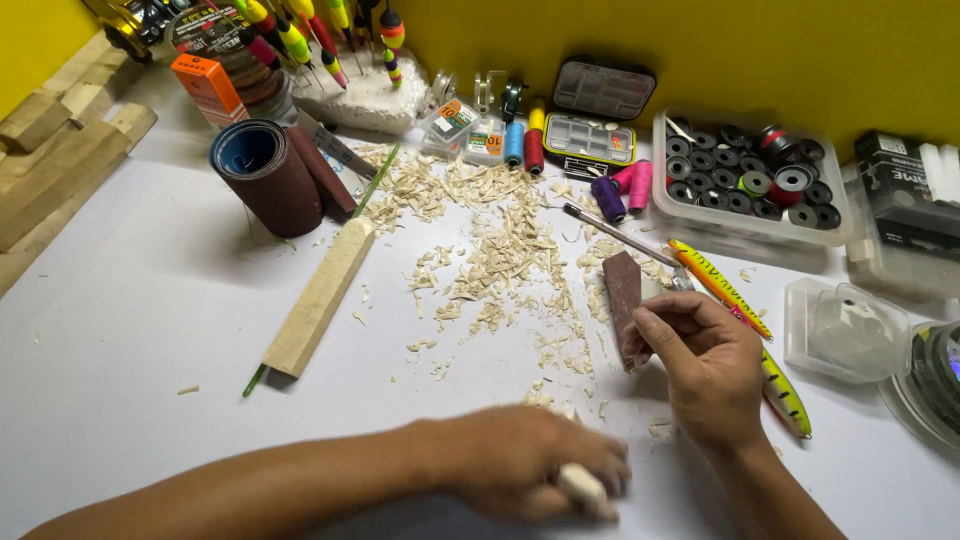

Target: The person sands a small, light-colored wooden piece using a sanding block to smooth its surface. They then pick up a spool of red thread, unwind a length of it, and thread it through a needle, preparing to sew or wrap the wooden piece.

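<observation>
Yellow wall behind white bench (130, 330), shavings (500, 250) everywhere. Right hand (700, 365) pinching brown sandpaper strip (622, 290) just right of shavings; left hand (530, 465) clenched round pale carved blank (583, 488) below them, steadied for sanding probably.

Both forearms are bare, no sleeve showing up to the frame edge. The left hand (530, 465), at six o'clock, is blurred. The right hand (705, 360), at four o'clock, is sharp, with short nails. No rings, watch or gloves show.
</observation>
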